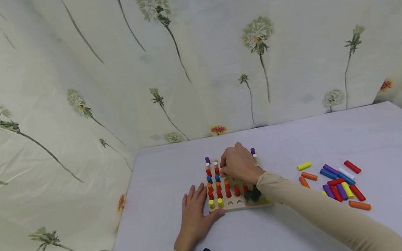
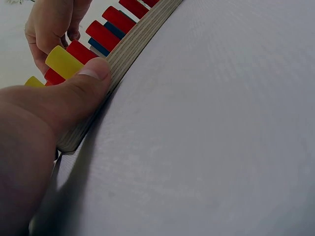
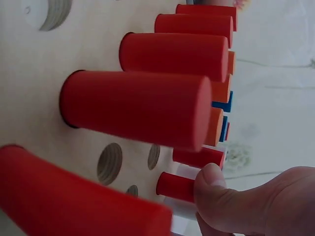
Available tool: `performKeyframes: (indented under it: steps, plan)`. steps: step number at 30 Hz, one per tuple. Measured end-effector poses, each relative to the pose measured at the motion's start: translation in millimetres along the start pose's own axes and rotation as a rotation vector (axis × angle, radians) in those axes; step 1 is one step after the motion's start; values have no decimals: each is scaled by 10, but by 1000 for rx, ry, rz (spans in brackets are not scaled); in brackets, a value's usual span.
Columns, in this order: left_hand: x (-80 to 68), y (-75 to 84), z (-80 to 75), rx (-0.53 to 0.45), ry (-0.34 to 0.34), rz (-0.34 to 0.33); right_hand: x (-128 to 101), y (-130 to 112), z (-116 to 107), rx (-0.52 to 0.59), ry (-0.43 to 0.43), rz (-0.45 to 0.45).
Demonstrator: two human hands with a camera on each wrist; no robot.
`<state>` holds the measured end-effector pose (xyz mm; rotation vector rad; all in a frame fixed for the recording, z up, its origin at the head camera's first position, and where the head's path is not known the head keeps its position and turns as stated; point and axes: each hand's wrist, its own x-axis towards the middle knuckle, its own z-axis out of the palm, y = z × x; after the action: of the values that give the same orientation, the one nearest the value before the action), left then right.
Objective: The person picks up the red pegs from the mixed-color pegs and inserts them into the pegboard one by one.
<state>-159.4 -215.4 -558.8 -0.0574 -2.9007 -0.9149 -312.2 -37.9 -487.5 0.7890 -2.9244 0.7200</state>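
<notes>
A wooden peg board [image 1: 235,207] stands on the table, with colored pegs upright in rows of holes. Over its back part is my right hand [image 1: 239,165], pinching a red peg [image 3: 176,187] between thumb and finger. The peg's lower end is at the board surface; whether it is fully seated I cannot tell. My left hand [image 1: 196,218] rests against the board's left front corner, fingers extended along the side and thumb [image 2: 88,81] on the front edge near a yellow peg [image 2: 63,62]. The right forearm and hand hide part of the board's right side.
Right of the board lie loose pegs in a scattered group, among them a yellow peg [image 1: 304,166], a red peg [image 1: 352,166] and an orange peg [image 1: 359,205]. A flower-printed curtain [image 1: 210,55] hangs behind the table [image 1: 147,184].
</notes>
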Motion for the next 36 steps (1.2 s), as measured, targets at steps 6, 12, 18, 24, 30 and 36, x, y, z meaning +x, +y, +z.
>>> performKeyframes:
  steps: [6, 12, 18, 24, 30, 36]
  plan:
    - [3, 18, 11, -8, -6, 0, -31, 21, -24, -44, -19, -31]
    - [-21, 26, 62, -15, -18, 2, -122, 44, -71, 5, -87, -6]
    - [-32, 37, 95, -15, -7, 18, -262, 30, -258, 55, -41, -66]
    - [-29, 34, 98, -4, -5, 16, -477, 177, -599, 31, -37, -116]
    - [-45, 9, 35, 6, 30, 15, -565, 539, -758, 8, -78, -65]
    - [-41, 36, 18, 1, 31, 15, -747, 958, -985, -16, -86, -5]
